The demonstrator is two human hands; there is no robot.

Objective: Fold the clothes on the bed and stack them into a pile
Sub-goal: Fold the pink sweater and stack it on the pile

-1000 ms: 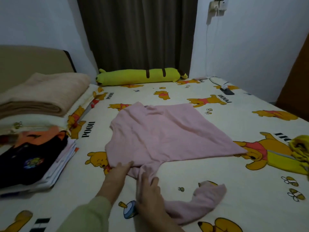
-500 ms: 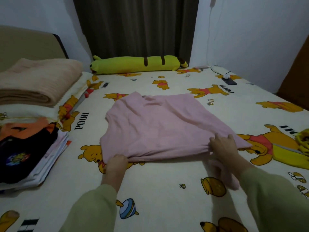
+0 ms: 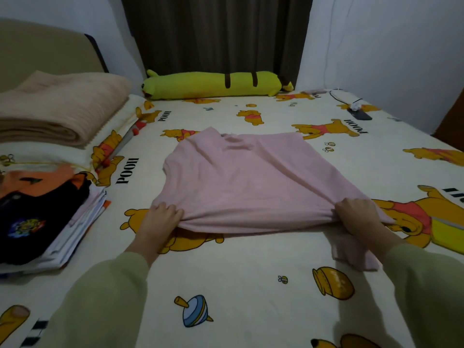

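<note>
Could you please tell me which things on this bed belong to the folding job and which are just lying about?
Job:
pink knit top, gripped at its near edge by left hand and right hand
stack of folded clothes

Lying about:
long yellow-green plush bolster
folded beige blanket
dark phone on cable

One pink garment point(image 3: 241, 182), two hands, the left hand point(image 3: 160, 218) and the right hand point(image 3: 356, 213), one pile of folded clothes point(image 3: 42, 217), one beige folded blanket point(image 3: 60, 106), one yellow bolster point(image 3: 213, 84), one phone point(image 3: 359, 114)
</note>
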